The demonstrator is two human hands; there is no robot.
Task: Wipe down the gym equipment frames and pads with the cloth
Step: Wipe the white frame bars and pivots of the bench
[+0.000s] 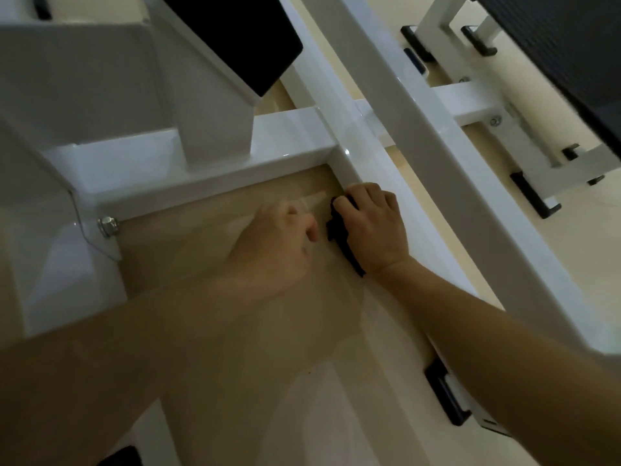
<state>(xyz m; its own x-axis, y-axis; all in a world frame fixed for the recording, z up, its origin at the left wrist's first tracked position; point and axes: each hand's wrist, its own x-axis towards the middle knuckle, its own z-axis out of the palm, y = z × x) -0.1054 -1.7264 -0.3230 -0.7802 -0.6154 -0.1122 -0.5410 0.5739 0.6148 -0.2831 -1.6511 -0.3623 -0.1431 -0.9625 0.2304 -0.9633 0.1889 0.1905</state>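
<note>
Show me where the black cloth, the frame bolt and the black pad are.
black cloth (337, 227), head view, on the dark folds showing beside the knuckles.
bolt (108, 226), head view, on its metal head at the frame bracket.
black pad (235, 35), head view, on its dark flat face.

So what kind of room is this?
Probably a gym: white metal machine frames, a black pad, and black feet under another frame. A right hand holds a cloth to one.

Two hands (279, 250) (369, 227), one cloth (339, 230), one bolt (108, 226).
</note>
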